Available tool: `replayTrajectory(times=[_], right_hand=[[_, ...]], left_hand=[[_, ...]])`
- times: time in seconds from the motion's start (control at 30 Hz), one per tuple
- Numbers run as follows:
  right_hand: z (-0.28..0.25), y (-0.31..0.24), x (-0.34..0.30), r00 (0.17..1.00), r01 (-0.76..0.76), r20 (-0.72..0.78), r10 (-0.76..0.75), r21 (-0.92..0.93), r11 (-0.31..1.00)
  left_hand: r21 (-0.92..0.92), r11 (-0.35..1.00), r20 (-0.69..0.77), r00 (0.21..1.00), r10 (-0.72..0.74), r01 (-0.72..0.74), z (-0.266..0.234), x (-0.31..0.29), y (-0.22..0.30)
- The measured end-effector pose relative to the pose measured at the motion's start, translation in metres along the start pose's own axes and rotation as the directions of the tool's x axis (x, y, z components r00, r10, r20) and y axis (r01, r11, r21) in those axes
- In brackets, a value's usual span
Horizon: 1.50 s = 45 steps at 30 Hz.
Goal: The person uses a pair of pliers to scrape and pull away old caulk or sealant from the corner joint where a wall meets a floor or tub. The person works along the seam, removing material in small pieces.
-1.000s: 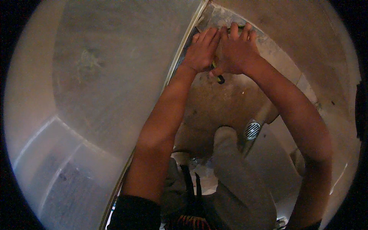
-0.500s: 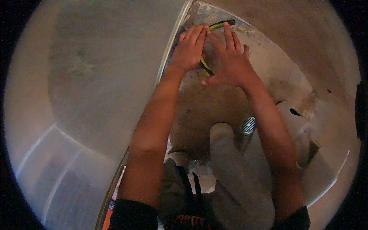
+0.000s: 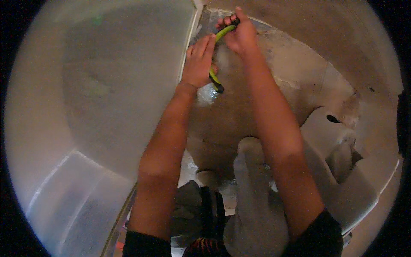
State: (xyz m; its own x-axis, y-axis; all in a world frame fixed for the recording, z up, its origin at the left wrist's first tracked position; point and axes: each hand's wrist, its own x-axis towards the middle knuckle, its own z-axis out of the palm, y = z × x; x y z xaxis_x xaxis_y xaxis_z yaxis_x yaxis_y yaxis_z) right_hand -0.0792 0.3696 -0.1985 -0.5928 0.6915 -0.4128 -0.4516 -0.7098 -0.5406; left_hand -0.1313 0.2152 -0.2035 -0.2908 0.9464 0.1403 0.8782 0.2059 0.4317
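Your right hand (image 3: 243, 36) clasps green-black tool (image 3: 225, 31), far end, near floor's (image 3: 231, 115) far-left corner; axis runs toward you beneath left hand (image 3: 199, 62), its grip unclear.

Tool (image 3: 224, 33) over far part of floor (image 3: 222, 115), right of panel's edge strip (image 3: 194, 25). Left grip (image 3: 199, 60) over tool's middle; near end juts out right of wrist. Right grip (image 3: 242, 34) around far end, ahead and right of left grip. Panel (image 3: 120, 107) along left side. Legs (image 3: 257, 197) nearer, between forearms. Fixture (image 3: 325, 150) right of right forearm (image 3: 280, 128).
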Motion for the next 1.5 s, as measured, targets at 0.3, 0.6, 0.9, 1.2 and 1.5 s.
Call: replayTrajectory(times=[0.3,0.6,0.9,1.2,1.5], right_hand=[[0.003,0.015,0.008,0.977,-0.029,-0.196,0.087,0.282,0.959],[0.003,0.001,-0.004,0.976,0.025,-0.216,0.025,0.224,0.974],[0.017,-0.027,-0.015,0.983,0.064,-0.178,-0.045,0.105,0.992],[0.009,-0.021,-0.004,0.957,0.122,0.239,-0.166,0.189,0.974],[0.023,-0.038,-0.03,0.987,0.147,0.036,-0.155,0.158,0.976]], left_hand=[[-0.07,0.987,-0.043,0.989,0.144,-0.147,-0.011,-0.024,0.03],[-0.275,0.925,-0.247,0.949,0.197,-0.263,0.006,-0.027,0.072],[-0.35,0.881,-0.445,0.884,0.143,-0.319,0.0,-0.009,0.082],[-0.404,0.863,-0.487,0.87,0.076,-0.302,-0.011,0.003,0.089],[-0.239,0.957,-0.463,0.886,0.036,-0.163,-0.018,0.037,0.113]])
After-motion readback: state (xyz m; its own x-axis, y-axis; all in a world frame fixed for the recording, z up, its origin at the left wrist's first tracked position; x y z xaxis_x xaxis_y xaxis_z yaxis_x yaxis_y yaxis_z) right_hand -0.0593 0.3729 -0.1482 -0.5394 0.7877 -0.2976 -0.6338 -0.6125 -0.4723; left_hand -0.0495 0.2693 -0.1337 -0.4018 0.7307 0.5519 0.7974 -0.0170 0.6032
